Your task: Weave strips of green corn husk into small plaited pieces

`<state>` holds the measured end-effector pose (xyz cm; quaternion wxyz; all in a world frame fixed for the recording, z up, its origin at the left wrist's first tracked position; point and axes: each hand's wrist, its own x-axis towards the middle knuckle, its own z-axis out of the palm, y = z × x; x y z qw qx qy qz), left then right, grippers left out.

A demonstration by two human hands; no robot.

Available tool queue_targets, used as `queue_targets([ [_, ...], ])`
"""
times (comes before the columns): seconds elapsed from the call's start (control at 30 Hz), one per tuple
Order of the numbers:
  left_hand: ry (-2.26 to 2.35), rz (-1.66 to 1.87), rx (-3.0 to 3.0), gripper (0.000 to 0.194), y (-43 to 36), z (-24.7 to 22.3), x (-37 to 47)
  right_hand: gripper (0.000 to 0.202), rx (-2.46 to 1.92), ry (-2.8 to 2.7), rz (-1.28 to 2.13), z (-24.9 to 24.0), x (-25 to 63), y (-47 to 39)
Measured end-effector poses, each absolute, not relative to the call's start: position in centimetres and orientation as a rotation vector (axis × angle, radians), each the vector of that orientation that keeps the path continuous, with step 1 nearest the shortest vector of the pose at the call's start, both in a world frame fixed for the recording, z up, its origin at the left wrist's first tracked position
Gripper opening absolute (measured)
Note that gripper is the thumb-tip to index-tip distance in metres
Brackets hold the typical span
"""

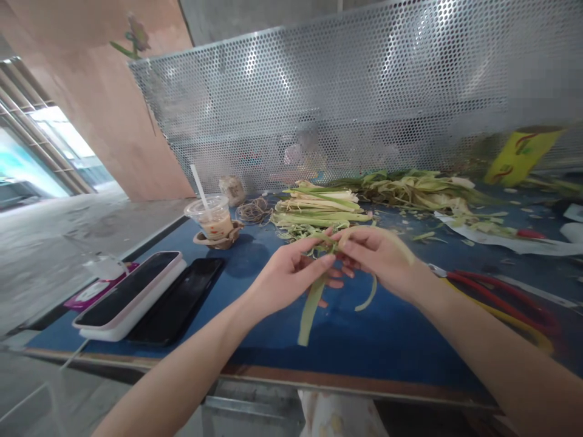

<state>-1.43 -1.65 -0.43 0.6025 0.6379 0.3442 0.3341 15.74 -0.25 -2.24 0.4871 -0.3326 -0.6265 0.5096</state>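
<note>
Both my hands meet over the blue table, fingers pinched around pale green leaf strips. My left hand point(294, 270) is closed on a leaf strip point(311, 312) whose flat end hangs down below the fingers. Close beside it, my right hand point(376, 252) pinches the strips where they cross; a thin curled end point(370, 296) dangles under it, and another length arches over the hand. The exact crossing is partly hidden by my fingers. Just behind my hands lies a pile of cut green and whitish leaf strips point(319, 203).
A drink cup point(214, 215) with a straw stands left, near a coil of twine point(254, 210). Two phones, one white-cased point(132, 297) and one black point(177, 300), lie front left. Red-and-yellow-handled scissors point(496, 300) rest right. Loose leaves point(410, 191) lie before the perforated metal panel point(319, 91).
</note>
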Motion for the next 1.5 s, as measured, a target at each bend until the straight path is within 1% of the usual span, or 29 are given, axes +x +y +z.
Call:
queue_targets([
  [0.13, 0.926, 0.883, 1.480, 0.044, -1.4, -0.5, -1.6, 0.020, -0.840, -1.600, 1.130, -2.3, 15.3, -0.5],
  [0.23, 1.040, 1.030, 1.573, 0.031, -1.1, -0.8, -1.5, 0.020, -0.834, -1.604, 1.116, -2.6, 15.1, -0.5],
  [0.33, 1.095, 1.151, 1.627, 0.028, -1.1, -1.0, -1.3, 0.020, -0.829, -1.620, 1.111, -2.8, 15.1, -0.6],
  [0.43, 1.109, 1.188, 1.629, 0.025, -1.2, -0.9, -1.1, 0.018, -0.871, -1.614, 1.118, -2.4, 15.1, -0.8],
  [0.57, 1.092, 1.170, 1.614, 0.031, -0.9, -0.8, -1.3, 0.019, -0.923, -1.561, 1.198, -1.7, 15.2, -1.2],
  [0.7, 0.988, 1.073, 1.527, 0.030, -0.5, -0.7, -1.6, 0.021, -0.868, -1.618, 1.236, -1.5, 15.7, -1.1],
  [0.73, 0.954, 1.047, 1.502, 0.033, -0.4, -0.7, -1.6, 0.025, -0.855, -1.631, 1.246, -1.5, 15.8, -1.1],
  [0.8, 0.878, 1.008, 1.477, 0.043, -0.4, -0.7, -1.6, 0.041, -0.847, -1.624, 1.292, -1.3, 15.9, -1.1],
  [0.87, 0.832, 0.989, 1.488, 0.049, -0.5, -0.9, -1.5, 0.047, -0.859, -1.584, 1.353, -1.2, 15.9, -1.1],
  [0.9, 0.828, 0.983, 1.503, 0.048, -0.5, -1.0, -1.4, 0.047, -0.860, -1.563, 1.371, -1.2, 15.8, -1.1],
  [0.93, 0.835, 0.977, 1.523, 0.042, -0.6, -1.1, -1.4, 0.045, -0.853, -1.545, 1.381, -1.2, 15.8, -1.2],
  [1.0, 0.877, 0.980, 1.562, 0.026, -0.6, -1.2, -1.4, 0.038, -0.827, -1.532, 1.390, -1.3, 15.7, -1.2],
  [1.03, 0.902, 0.990, 1.576, 0.021, -0.6, -1.2, -1.4, 0.035, -0.818, -1.535, 1.385, -1.3, 15.7, -1.2],
  [1.13, 0.969, 1.047, 1.588, 0.022, -0.5, -1.1, -1.6, 0.030, -0.882, -1.615, 1.300, -1.1, 15.7, -1.4],
  [1.23, 0.979, 1.029, 1.578, 0.022, -0.6, -1.0, -1.7, 0.014, -0.966, -1.753, 1.159, -0.9, 15.7, -1.7],
  [1.27, 0.974, 0.999, 1.571, 0.022, -0.6, -0.9, -1.7, 0.012, -0.975, -1.782, 1.121, -0.9, 15.7, -1.7],
  [1.37, 0.958, 0.937, 1.553, 0.023, -0.6, -1.0, -1.7, 0.014, -0.988, -1.773, 1.092, -0.8, 15.8, -1.7],
  [1.5, 0.949, 0.933, 1.545, 0.022, -0.7, -0.9, -1.5, 0.010, -1.055, -1.748, 1.176, -0.6, 16.2, -1.6],
])
